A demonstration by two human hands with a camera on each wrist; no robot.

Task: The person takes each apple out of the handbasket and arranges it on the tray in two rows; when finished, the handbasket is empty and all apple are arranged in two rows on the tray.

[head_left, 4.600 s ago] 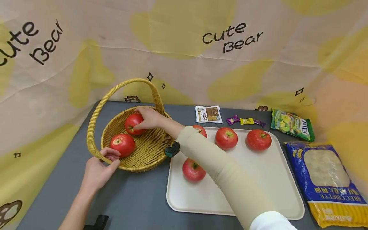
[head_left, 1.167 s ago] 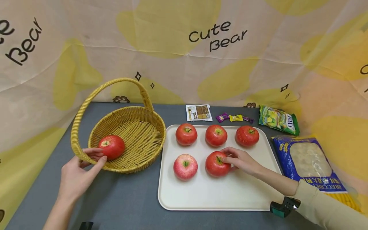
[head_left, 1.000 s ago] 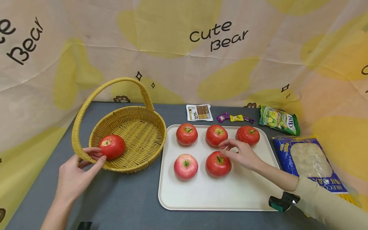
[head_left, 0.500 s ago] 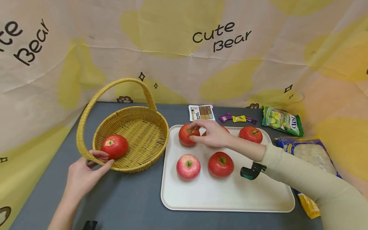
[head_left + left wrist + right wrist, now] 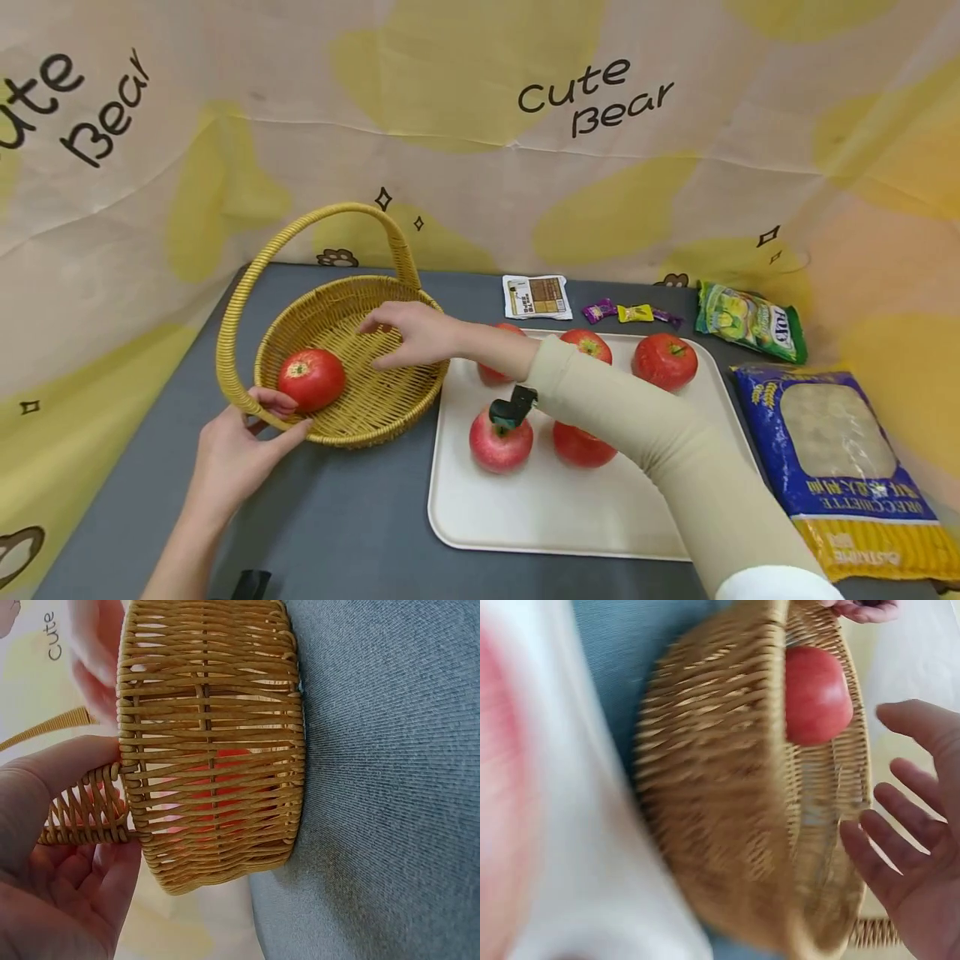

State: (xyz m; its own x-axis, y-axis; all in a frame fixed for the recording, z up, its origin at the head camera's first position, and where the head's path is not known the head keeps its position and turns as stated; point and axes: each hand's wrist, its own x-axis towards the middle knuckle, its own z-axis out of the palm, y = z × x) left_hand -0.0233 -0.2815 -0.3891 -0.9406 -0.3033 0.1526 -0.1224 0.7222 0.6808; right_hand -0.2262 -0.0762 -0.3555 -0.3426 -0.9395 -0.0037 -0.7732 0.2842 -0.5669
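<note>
With my left hand (image 5: 238, 454) I grip the yellow wicker basket (image 5: 382, 427) where its handle meets the near-left rim, thumb and fingers on either side of the handle's foot (image 5: 86, 814). One red apple (image 5: 312, 380) lies in the basket beside those fingertips; through the weave in the left wrist view the apple (image 5: 217, 799) shows partly. My right hand (image 5: 416, 332) hovers over the basket's right half, fingers spread and holding nothing. In the right wrist view, this hand (image 5: 922, 832) is apart from the apple (image 5: 817, 696).
Several red apples, among them a pinkish one (image 5: 501, 446), sit on a white tray (image 5: 525, 521), partly under my right arm. Behind it lie a white packet (image 5: 536, 297), small candies (image 5: 634, 313) and a green bag (image 5: 750, 323). A blue pasta bag (image 5: 847, 467) lies on the right.
A second apple in the basket earlier was later on the tray, under my right hand. That hand let go and swung left over the basket. My left hand stays on the basket.
</note>
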